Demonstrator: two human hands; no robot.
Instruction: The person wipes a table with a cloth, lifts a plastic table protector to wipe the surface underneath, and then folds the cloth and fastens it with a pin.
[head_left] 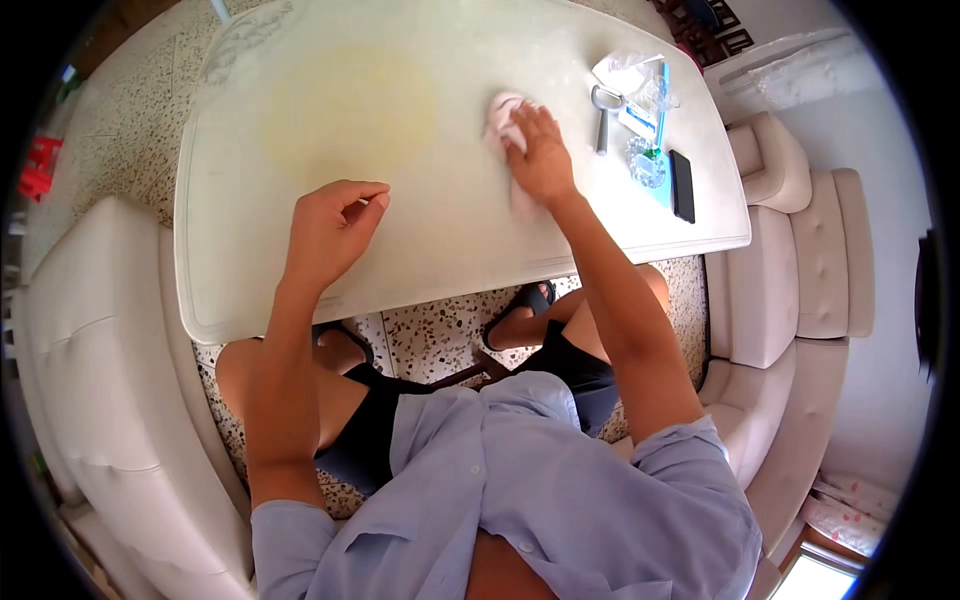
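Below, the right hand point(541, 157) pressed a pale pink cloth point(507, 115) against the white bench point(450, 220), its grip spread over the cloth with the fingers reaching forward. The cloth lay bunched at its far end, a stretch of it trailing toward the near edge. The left hand point(335, 228) hovered or rested near the left part of the bench, I could not tell which, its grip curled with thumb and forefinger close together, holding nothing visible. Right of the cloth lay 1 metal scoop point(603, 112), some clear plastic point(625, 72), 1 glass dish point(647, 163) and 1 black phone point(682, 187).
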